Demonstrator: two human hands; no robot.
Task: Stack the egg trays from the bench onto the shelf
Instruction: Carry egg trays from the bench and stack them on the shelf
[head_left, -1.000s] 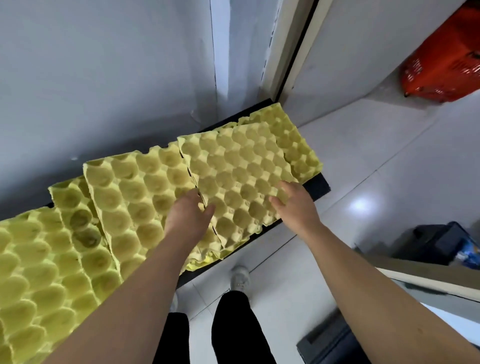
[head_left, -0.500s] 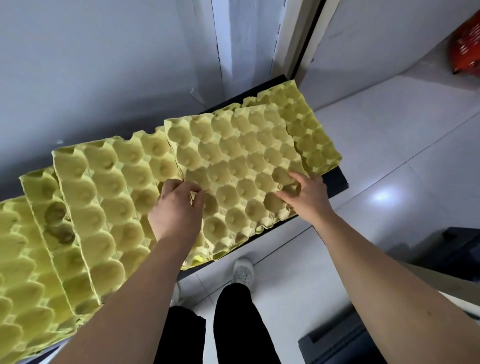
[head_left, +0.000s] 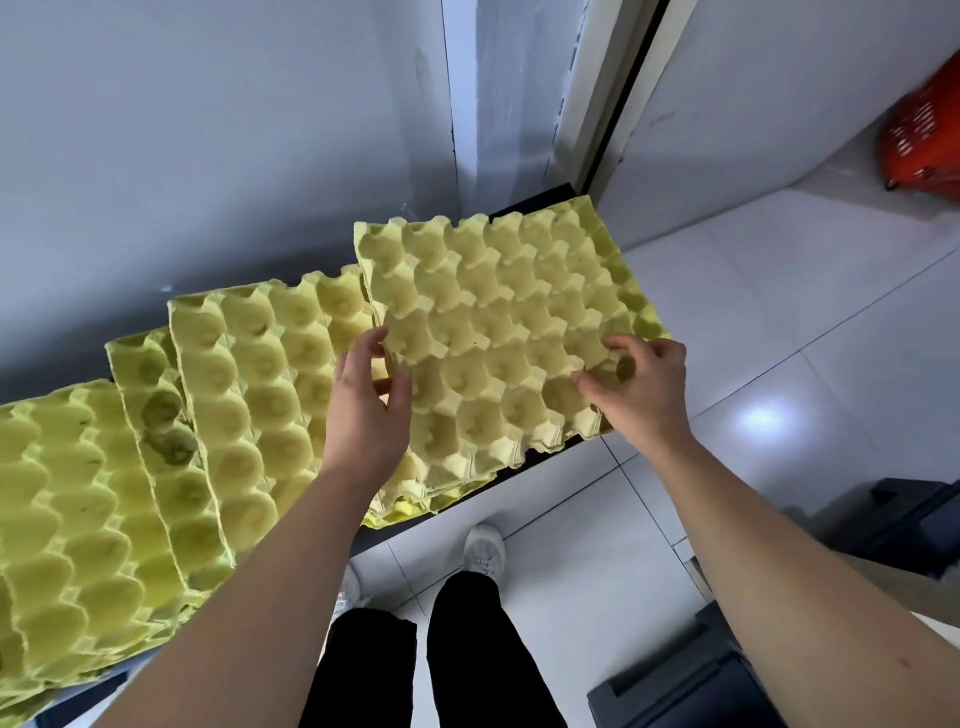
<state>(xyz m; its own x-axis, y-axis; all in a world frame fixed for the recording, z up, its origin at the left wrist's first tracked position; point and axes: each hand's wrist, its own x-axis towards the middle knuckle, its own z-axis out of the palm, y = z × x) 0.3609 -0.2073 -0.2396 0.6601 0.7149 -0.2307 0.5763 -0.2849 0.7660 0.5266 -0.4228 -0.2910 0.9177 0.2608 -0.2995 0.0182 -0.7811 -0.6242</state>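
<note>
A pale yellow egg tray (head_left: 498, 322) sits at the centre of the view, on top of a small pile of like trays whose edges show under its near rim at about 6 o'clock from it. Both hands hold it. The left hand (head_left: 363, 410) is at the tray's 9 o'clock edge, fingers (head_left: 371, 345) curled over the rim and the thumb pressed on the cups from above, so it is grasping the tray. The right hand (head_left: 641, 395) is at the tray's 4 o'clock corner, fingers bent and hooked into the cups there, also gripping the tray.

The pile rests on a dark bench (head_left: 540, 465), of which only a thin black edge shows along the near side and a corner at the far end, about 1 o'clock from the tray.

More trays spread away at 8 o'clock: a second tray (head_left: 260, 374) just beside the left hand and partly under the held one, a stained tray (head_left: 156, 415) overlapped by that, and a large one (head_left: 67, 519) reaching the picture's left edge. All lie cups upward and overlap like shingles.

Behind the bench stands a grey wall (head_left: 208, 130). At 2 o'clock, in the far corner, is a red basket (head_left: 924, 140) on the white tiled floor (head_left: 779, 322). At 6 o'clock are the person's dark trousers and white shoes (head_left: 483, 545); at 4 o'clock, a dark box (head_left: 696, 686).
</note>
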